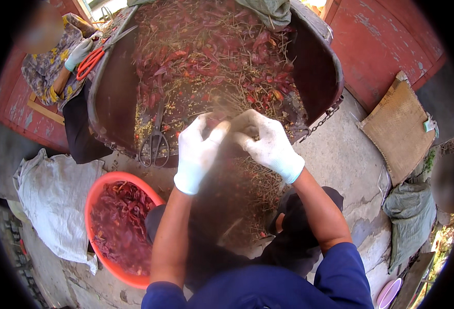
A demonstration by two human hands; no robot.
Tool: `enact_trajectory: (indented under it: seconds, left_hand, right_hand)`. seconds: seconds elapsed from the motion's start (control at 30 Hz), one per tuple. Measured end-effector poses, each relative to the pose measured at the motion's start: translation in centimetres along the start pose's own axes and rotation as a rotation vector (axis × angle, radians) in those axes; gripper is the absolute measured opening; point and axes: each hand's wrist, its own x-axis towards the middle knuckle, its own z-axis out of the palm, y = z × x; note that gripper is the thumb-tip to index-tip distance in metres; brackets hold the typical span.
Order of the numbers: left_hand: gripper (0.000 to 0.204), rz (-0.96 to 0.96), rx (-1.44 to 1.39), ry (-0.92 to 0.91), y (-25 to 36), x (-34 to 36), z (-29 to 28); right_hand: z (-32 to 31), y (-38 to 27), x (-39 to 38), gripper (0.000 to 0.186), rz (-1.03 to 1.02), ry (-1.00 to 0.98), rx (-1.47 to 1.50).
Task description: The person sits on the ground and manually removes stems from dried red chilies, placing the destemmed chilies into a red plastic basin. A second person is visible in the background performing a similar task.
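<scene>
Both my hands wear white gloves and meet above the near edge of a large dark metal cart tub (317,67). My left hand (200,149) is closed, thumb and fingers pinching what looks like a reddish dried chili pepper, blurred. Close beside it, my right hand (269,142) has curled fingers pressed together; whatever is in them is too blurred to name. Dried red chili peppers (201,62), thin stems and pale seeds cover the tub's bottom. Dark metal scissors (158,132) rest at its near edge, left of my left hand, handles toward me.
An orange-red basin (89,216) of dried chilies stands by my left knee, next to a white sack (57,198). At upper left, a co-worker's gloved hand (80,53) is near red-handled scissors (89,64). Stems litter the floor; woven matting (399,131) and a green sack (411,213) lie right.
</scene>
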Motion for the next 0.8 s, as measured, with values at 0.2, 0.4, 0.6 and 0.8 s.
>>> enact_trajectory:
  seconds: [0.2, 0.4, 0.6, 0.8]
  left_hand:
    - [0.026, -0.083, -0.030, -0.257, -0.5, -0.4, -0.6]
    - [0.033, -0.222, -0.218, -0.409, 1.9, -1.4, -1.0]
    - [0.037, -0.256, -0.451, -0.504, 1.7, -1.8, -1.0]
    - [0.035, -0.270, -0.744, -0.500, -0.2, -2.1, -0.2]
  right_hand:
    - [-1.3, 0.7, 0.3, 0.033, -0.293, 0.055, 0.009]
    - [-0.9, 0.1, -0.9, 0.031, -0.142, 0.031, 0.251]
    - [-1.0, -0.8, -1.2, 0.030, 0.081, -0.103, 0.591]
    - [-2.0, -1.7, -1.2, 0.023, 0.093, -0.155, 0.638]
